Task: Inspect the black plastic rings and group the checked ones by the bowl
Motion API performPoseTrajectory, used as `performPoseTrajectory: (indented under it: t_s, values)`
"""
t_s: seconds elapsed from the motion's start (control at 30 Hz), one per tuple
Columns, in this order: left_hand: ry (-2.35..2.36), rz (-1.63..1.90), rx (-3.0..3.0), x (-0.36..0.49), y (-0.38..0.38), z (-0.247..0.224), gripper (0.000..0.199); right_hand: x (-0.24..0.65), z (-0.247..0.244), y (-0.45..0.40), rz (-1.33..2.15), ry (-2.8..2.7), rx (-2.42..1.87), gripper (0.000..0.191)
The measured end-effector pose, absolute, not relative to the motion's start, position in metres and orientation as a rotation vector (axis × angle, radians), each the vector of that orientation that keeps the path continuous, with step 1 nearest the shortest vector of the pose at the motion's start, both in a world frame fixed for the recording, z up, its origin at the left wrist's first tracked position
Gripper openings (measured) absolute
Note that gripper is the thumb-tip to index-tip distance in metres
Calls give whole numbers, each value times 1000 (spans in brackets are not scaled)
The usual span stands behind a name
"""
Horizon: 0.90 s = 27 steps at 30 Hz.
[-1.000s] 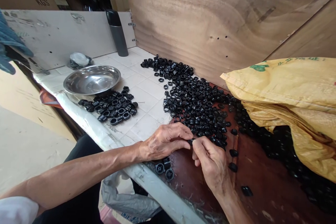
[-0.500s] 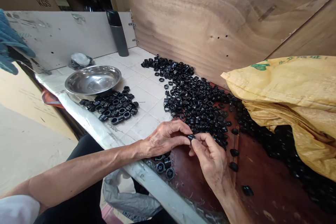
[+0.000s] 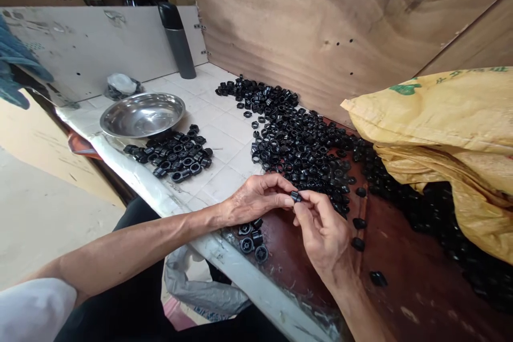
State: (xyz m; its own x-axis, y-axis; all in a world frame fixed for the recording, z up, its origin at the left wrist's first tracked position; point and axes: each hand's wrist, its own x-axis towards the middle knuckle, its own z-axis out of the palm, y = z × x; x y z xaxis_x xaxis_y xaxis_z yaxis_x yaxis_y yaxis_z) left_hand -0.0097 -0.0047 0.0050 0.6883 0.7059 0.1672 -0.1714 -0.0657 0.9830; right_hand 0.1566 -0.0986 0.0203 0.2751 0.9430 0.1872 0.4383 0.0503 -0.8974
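Note:
My left hand (image 3: 257,201) and my right hand (image 3: 323,232) meet over the brown board, their fingertips pinching a small black plastic fitting (image 3: 295,196) between them. Most of the fitting is hidden by my fingers. Just below my left hand lies a small group of black ring-shaped fittings (image 3: 250,238). A large loose heap of black fittings (image 3: 296,152) spreads just beyond my fingers. A tidier patch of black fittings (image 3: 172,156) rests on the white tile surface (image 3: 224,133) to the left.
A steel bowl (image 3: 142,115) stands beyond the tidier patch. A yellow woven sack (image 3: 436,123) lies at right, with black fittings spilling from it onto the brown board (image 3: 401,256). A plywood wall (image 3: 320,21) rises behind, and a dark flask (image 3: 175,40) stands in the corner.
Both hands have risen slightly up the view, still pinching the fitting together. The camera has tipped a little, shifting the whole scene upward.

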Motion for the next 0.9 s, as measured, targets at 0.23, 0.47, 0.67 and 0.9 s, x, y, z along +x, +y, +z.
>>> performPoseTrajectory:
  t_s: [0.23,0.47,0.67,0.9]
  values:
    - [343,973,1917,-9,-2,0,14,156,13,-98,900,-1159,-1571,31]
    - [451,850,1587,-8,-3,3,21,155,17,-98,608,-1327,-1547,18]
    - [229,1022,2223,-10,-1,-2,15,152,21,-95,1351,-744,-1343,37]
    - [425,893,1656,-7,-3,3,18,155,20,-102,677,-1284,-1521,18]
